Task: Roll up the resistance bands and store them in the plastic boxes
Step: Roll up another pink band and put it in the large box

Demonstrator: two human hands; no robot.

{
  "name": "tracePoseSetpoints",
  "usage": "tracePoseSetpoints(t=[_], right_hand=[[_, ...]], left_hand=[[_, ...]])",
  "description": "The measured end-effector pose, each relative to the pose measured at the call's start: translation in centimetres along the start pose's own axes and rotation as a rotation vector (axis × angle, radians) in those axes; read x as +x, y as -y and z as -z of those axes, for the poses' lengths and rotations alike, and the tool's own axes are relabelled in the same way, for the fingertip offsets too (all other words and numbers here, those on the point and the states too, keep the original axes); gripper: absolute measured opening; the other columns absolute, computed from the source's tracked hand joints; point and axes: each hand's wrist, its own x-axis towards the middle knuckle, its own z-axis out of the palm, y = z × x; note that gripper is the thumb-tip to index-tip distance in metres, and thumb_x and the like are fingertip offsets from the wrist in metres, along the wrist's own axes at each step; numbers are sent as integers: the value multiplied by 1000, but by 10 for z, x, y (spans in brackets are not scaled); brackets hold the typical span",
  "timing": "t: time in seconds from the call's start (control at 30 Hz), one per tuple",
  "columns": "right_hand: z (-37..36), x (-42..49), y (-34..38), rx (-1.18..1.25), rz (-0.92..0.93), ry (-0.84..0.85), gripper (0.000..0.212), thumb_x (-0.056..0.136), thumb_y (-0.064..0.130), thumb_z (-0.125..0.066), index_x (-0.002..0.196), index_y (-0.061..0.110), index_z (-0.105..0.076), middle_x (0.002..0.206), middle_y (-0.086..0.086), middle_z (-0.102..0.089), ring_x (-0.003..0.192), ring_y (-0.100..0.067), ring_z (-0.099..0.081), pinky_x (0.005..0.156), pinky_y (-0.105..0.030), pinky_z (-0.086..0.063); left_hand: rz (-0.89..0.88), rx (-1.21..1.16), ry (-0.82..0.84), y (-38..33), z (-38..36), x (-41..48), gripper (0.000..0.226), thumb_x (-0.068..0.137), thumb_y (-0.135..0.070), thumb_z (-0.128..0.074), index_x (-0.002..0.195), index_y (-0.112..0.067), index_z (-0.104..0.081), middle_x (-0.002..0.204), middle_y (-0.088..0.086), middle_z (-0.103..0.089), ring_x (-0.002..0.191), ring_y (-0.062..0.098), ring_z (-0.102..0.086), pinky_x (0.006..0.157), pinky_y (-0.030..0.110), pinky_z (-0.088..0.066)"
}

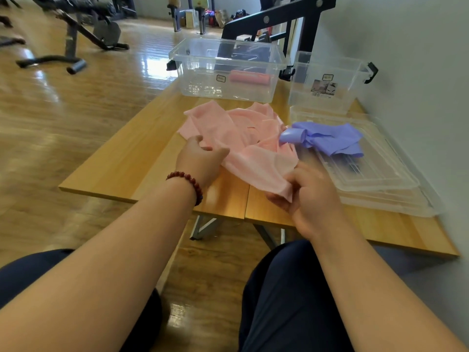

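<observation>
Pink roll (pixel 249 78) already lies in the larger plastic box (pixel 198 80) at the far middle of the bench (pixel 127 161), so I judge the task barely begun. A loose pink band (pixel 243 138) lies crumpled mid-bench, and a purple band (pixel 330 138) rests unrolled on the clear lids (pixel 380 174) to the right. The left hand (pixel 200 161) grips the loose pink band's near-left edge, while the right hand (pixel 309 196) pinches its near corner.

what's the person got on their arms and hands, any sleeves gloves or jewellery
No sleeves show: both forearms are bare right to the bottom edge of the picture, and neither hand is gloved. The left hand has a bracelet of round dark red beads at the wrist. The right hand and its wrist carry nothing, and no rings show. Dark navy trousers cover the lap.
</observation>
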Motion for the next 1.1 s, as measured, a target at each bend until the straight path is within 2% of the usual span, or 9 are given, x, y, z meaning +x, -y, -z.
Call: tracePoseSetpoints(t=[0.1,0.2,0.33,0.47,0.63,0.73,0.87,1.0,1.1], right_hand=[[7,-9,-4,-395,9,-86,24,92,7,-48,106,16,-65,108,-10,-64,78,-25,-65,63,-33,-56],[13,-23,0,-707,67,-102,18,95,19,-51,94,23,-68,59,-2,-65,52,-16,-62,64,-32,-54],[11,-22,4,-1052,276,-266,28,94,32,-55,73,16,-64,64,-3,-59,60,-16,-53,52,-27,-39],[-3,4,7,-1008,370,-259,27,97,36,-54,81,16,-62,76,-3,-62,69,-11,-55,54,-22,-37],[-32,37,14,-925,378,-122,21,100,36,-51,106,21,-64,93,12,-60,77,3,-52,57,-5,-34],[-45,56,17,-846,346,-117,25,100,34,-50,115,20,-64,102,9,-62,93,-8,-56,76,-22,-41],[-57,75,22,-783,248,-121,23,101,34,-46,94,19,-61,89,4,-60,94,-20,-58,82,-31,-45],[-69,83,22,-776,178,-106,36,100,45,-48,82,17,-61,84,0,-59,90,-23,-56,86,-34,-45],[-68,86,16,-702,273,-197,14,94,28,-62,88,17,-70,78,12,-61,85,-13,-56,77,-27,-42]], left_hand=[[113,-159,-71,1,-1,2,50,93,-10,-58,141,-16,-45,114,0,-59,100,17,-58,92,36,-53],[356,-447,-88,-1,2,8,42,93,-6,-57,133,-18,-52,111,4,-58,103,25,-60,94,42,-54],[431,-450,-7,-10,4,18,28,94,-15,-61,121,-11,-57,102,7,-62,99,26,-63,96,42,-53],[389,-607,118,-14,4,23,50,102,-37,-46,143,-8,-42,137,11,-52,128,27,-50,112,42,-37],[219,-665,120,-11,1,28,19,103,-15,-46,111,-16,-63,103,6,-66,95,22,-65,91,39,-54],[157,-730,168,-13,2,31,15,103,-16,-43,104,-12,-58,97,3,-61,94,19,-64,80,30,-54],[168,-874,201,-14,13,27,31,104,-20,-41,126,-4,-56,113,9,-66,113,22,-64,102,32,-48],[80,-700,196,-7,20,17,22,98,-21,-56,116,-10,-64,95,1,-71,80,10,-71,64,23,-56],[87,-618,105,2,22,20,9,94,-20,-62,103,-18,-64,102,5,-70,91,19,-70,67,29,-58]])
